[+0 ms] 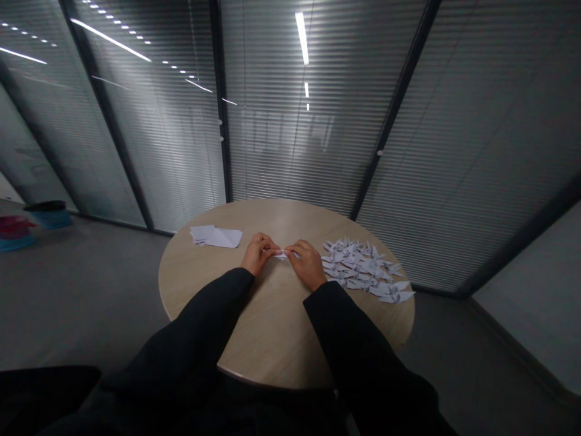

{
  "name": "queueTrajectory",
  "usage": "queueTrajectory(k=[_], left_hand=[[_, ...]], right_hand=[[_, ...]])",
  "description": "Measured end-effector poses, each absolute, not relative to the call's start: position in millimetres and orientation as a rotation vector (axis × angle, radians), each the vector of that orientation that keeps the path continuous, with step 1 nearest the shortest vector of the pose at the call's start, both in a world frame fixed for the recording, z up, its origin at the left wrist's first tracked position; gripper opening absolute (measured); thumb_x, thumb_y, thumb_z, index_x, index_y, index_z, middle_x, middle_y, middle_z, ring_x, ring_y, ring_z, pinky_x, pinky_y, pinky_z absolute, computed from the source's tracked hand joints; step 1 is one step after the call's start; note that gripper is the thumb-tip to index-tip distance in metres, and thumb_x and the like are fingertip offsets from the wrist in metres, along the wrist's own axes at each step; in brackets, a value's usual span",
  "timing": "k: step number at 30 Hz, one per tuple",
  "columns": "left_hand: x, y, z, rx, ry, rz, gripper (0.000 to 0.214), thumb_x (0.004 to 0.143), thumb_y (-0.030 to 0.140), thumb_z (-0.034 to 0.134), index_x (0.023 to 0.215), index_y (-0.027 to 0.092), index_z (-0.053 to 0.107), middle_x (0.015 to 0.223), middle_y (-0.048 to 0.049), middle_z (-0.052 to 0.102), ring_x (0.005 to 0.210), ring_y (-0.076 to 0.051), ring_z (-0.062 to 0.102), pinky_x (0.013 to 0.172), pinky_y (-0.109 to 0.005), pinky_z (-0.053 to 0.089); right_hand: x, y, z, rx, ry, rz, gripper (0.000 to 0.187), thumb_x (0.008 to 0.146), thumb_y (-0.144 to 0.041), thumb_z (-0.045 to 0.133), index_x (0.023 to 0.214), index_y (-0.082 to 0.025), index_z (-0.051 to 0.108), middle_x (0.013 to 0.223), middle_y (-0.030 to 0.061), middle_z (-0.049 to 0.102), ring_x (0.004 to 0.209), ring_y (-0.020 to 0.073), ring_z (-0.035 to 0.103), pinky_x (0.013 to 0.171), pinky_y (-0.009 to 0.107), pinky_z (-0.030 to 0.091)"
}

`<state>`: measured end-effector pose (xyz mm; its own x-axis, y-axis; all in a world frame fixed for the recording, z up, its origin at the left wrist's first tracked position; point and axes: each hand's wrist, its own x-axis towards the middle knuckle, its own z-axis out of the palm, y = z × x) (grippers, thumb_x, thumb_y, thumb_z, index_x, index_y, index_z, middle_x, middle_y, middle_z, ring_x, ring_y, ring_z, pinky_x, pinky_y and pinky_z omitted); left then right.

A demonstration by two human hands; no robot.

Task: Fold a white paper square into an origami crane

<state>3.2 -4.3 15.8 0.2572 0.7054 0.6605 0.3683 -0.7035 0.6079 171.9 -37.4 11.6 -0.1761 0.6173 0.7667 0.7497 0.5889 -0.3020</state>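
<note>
My left hand (258, 253) and my right hand (308, 263) meet above the middle of a round wooden table (272, 321). Pinched between their fingertips is a small piece of folded white paper (281, 255), mostly hidden by my fingers. Just beyond my right hand lies a heap of several white origami cranes (363, 266). Left of my left hand, a small stack of white paper sheets (215, 237) rests with a folded sheet on top.
Glass partitions with grey blinds (290, 133) curve around the far side of the table. A grey floor (86, 284) surrounds it. A blue bin (52, 218) and a red-and-blue object (13, 233) stand far off to the left.
</note>
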Motion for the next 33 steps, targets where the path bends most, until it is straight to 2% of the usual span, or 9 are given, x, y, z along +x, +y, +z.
queueTrajectory(k=[22, 33], left_hand=[[3.8, -1.4, 11.1, 2.209, 0.909, 1.396, 0.007, 0.075, 0.021, 0.065, 0.071, 0.016, 0.063, 0.076, -0.0023, 0.052, 0.076, -0.015, 0.05, 0.069, -0.028, 0.041], [2.1, -2.2, 13.0, 2.223, 0.936, 1.4, 0.01, 0.076, 0.024, 0.065, 0.069, 0.016, 0.064, 0.075, -0.0029, 0.055, 0.077, -0.016, 0.052, 0.071, -0.03, 0.043]], right_hand=[[175.8, -38.1, 14.8, -1.181, -1.816, -0.185, 0.017, 0.081, -0.029, 0.061, 0.071, -0.019, 0.07, 0.072, 0.0051, 0.067, 0.075, 0.0188, 0.058, 0.072, 0.03, 0.044], [174.2, -38.9, 15.3, -1.174, -1.817, -0.142, 0.017, 0.082, -0.027, 0.06, 0.069, -0.019, 0.069, 0.071, 0.0046, 0.065, 0.075, 0.018, 0.058, 0.071, 0.029, 0.044]])
